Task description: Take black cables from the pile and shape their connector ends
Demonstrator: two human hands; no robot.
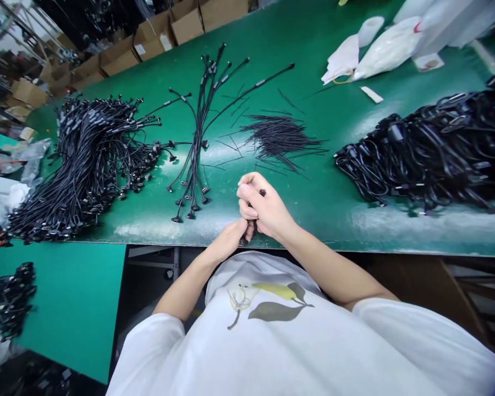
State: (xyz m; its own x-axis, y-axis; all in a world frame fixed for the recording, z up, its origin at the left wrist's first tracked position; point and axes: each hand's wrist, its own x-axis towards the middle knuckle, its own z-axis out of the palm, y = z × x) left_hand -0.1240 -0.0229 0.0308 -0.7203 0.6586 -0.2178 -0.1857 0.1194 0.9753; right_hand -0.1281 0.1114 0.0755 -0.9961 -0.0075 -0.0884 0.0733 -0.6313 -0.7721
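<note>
Green worktable (297, 33). At its near edge, the right hand (268, 203) curls shut around a mostly hidden black item (263, 192); the left hand (234, 235) meets it below, its grip indiscernible. Beyond: thin black ties (278, 140). Left: fanned connector cables (198, 124), then a cable heap (86, 148). Right: coiled cables (424, 148).

The desk (305, 41) is green, and the heap of thin ties (282, 137) is black. Left of that heap, the black cables (88, 148) carry grey bands; right of it, the coiled cables (416, 148) are plain black. Behind it to the left, cardboard boxes (153, 37) are brown; behind it to the right, a plastic bag (388, 52) is white with a red mark. On its near side, the held piece (263, 193) is black, and the white T-shirt (313, 352) bears a yellow fruit and grey-green leaves.
</note>
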